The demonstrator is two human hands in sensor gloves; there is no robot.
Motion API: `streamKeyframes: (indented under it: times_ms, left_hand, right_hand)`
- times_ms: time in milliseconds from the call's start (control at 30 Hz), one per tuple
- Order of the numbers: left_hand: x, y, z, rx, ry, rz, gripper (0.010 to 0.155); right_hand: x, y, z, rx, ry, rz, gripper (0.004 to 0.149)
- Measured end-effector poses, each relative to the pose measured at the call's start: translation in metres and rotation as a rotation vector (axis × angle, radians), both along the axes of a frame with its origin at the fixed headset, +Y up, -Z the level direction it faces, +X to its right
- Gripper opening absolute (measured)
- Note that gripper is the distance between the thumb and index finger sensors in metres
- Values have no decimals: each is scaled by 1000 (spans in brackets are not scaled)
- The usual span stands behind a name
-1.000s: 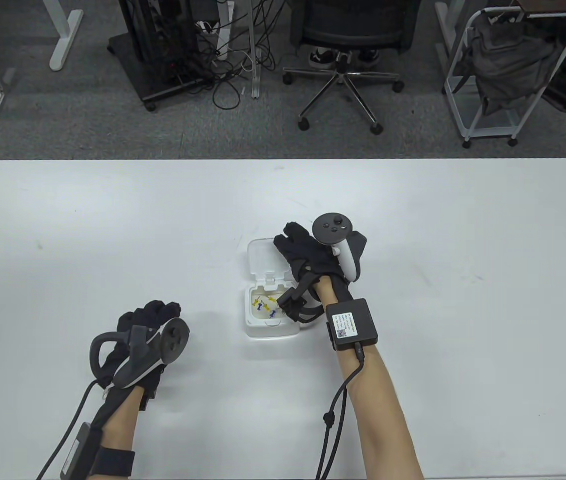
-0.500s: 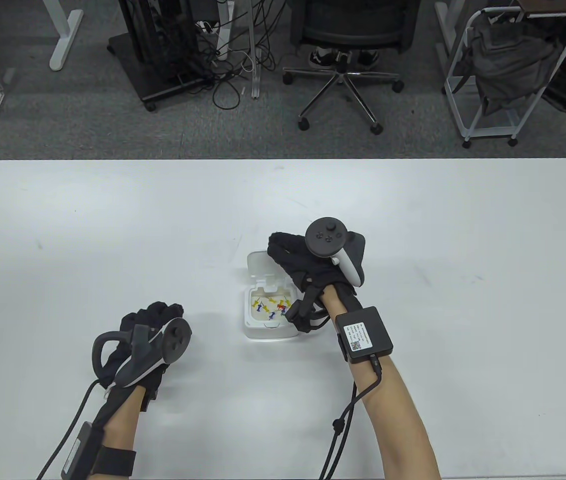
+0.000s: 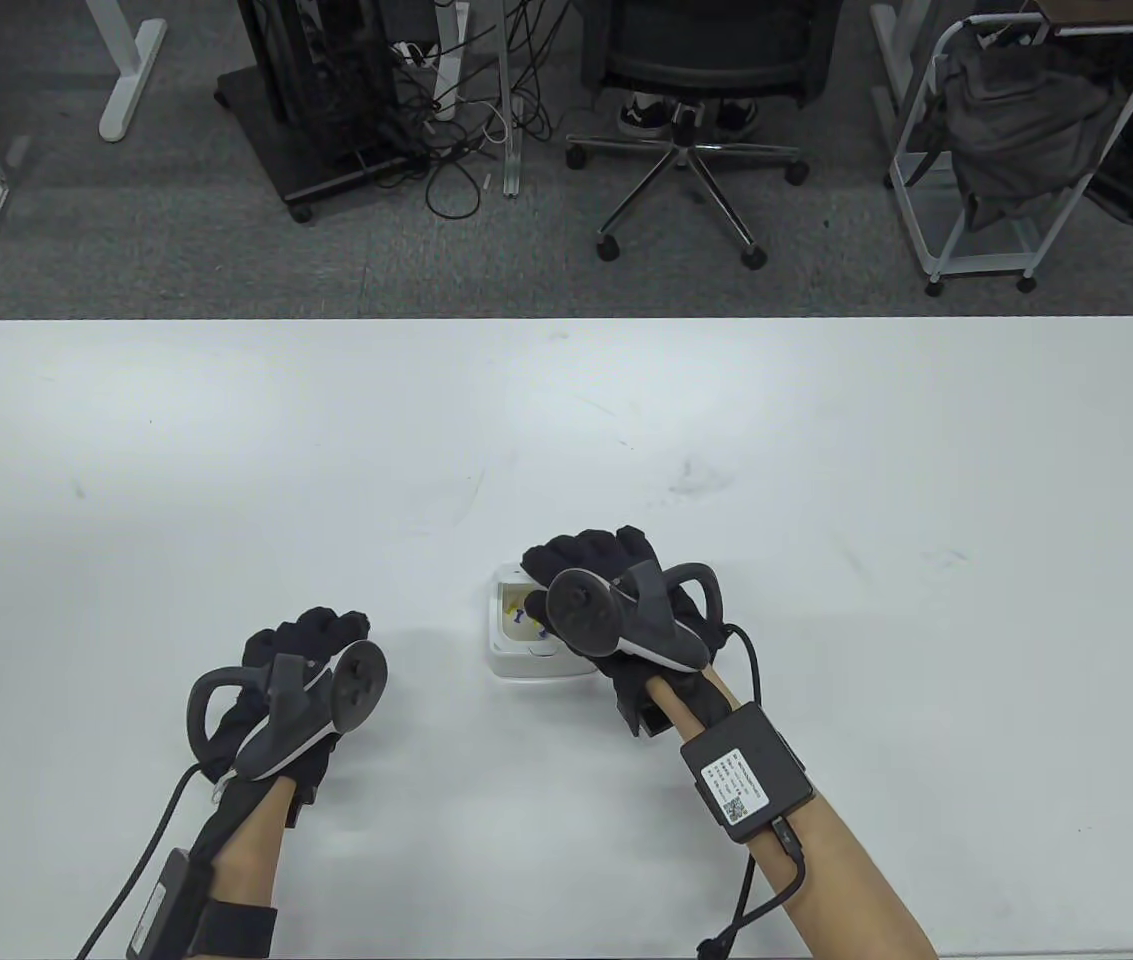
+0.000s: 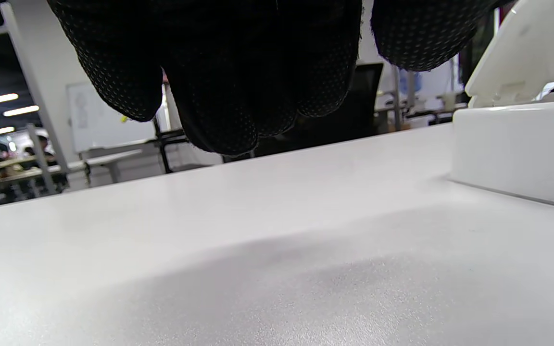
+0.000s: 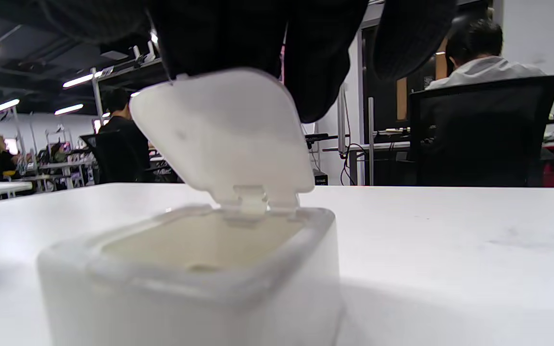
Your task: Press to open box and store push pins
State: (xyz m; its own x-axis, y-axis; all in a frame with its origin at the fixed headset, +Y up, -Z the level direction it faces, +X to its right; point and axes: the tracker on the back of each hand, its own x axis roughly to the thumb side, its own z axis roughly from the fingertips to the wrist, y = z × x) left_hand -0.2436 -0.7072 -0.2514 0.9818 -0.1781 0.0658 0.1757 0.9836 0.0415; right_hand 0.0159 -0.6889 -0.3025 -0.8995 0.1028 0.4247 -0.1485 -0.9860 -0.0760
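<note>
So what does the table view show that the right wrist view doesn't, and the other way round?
Only the table view shows the pins inside the box, yellow and blue, plus the left hand resting apart from the box and the tracker on the right hand. Only the right wrist view shows the lid tilted partway up on its hinge, with gloved fingers at its top edge. Both show the white box on the table with the right hand over it.

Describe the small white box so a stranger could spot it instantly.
On the white table, look near the front edge, under the right hand. The small white square plastic box sits there, hinged lid half raised, coloured push pins inside.
</note>
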Motion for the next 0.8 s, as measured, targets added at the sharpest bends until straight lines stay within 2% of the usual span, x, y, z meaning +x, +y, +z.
streamKeyframes:
  times_ms: [300,433,500,667,800]
  left_hand:
    - [-1,-3,1,-15,8,-7,56]
    - [-2,-3,2,-17,16,0,56]
    - [-3,-2,3,-17,16,-2,56]
    - [-1,-2,5,-11,9,-1,56]
    - [0,-2,5,-12,4,-7,56]
  right_hand:
    - [-14,-20,22,-42,-38,132,54]
    - [-19,-33,24,-136,-72,182,55]
    - [-21,-34,25,-60,-75,167,53]
    - [-26,-41,31,13,-60,228,52]
    - [-23,-41,30,5,-63,208,52]
